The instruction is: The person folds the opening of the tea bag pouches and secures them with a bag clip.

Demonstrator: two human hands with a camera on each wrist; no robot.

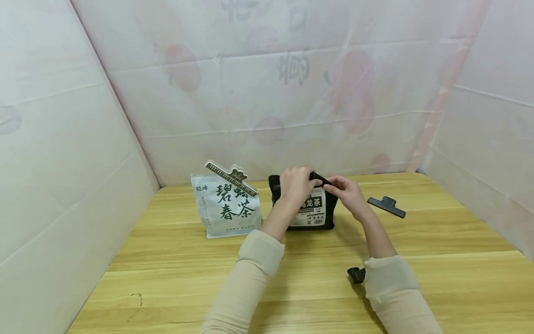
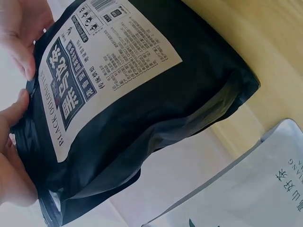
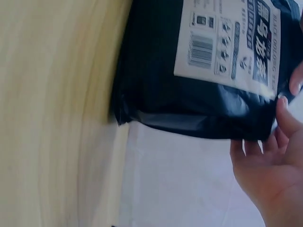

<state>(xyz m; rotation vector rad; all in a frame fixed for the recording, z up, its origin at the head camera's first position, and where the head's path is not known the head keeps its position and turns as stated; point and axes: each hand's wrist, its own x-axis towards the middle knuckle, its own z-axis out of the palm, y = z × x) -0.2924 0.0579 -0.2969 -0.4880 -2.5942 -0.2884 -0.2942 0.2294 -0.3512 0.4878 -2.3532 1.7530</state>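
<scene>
A black bag of oolong tea (image 1: 329,211) with a pale printed label stands on the table in front of me. My left hand (image 1: 295,185) grips its top edge near the middle, partly covering the label. At the top right corner, my right hand (image 1: 349,195) pinches the same edge between thumb and fingers. In the right wrist view, the right fingers (image 3: 253,147) lie behind the bag with the thumb in front. The left wrist view has the left thumb (image 2: 16,109) on the bag's front near its top.
Left of the black bag stands a pale tea bag (image 1: 212,208), with a wide patterned clip (image 1: 231,176) tilted across its top. A black clip (image 1: 387,206) lies to the right on the wooden table (image 1: 167,269). A small black object (image 1: 356,275) shows beside my right cuff.
</scene>
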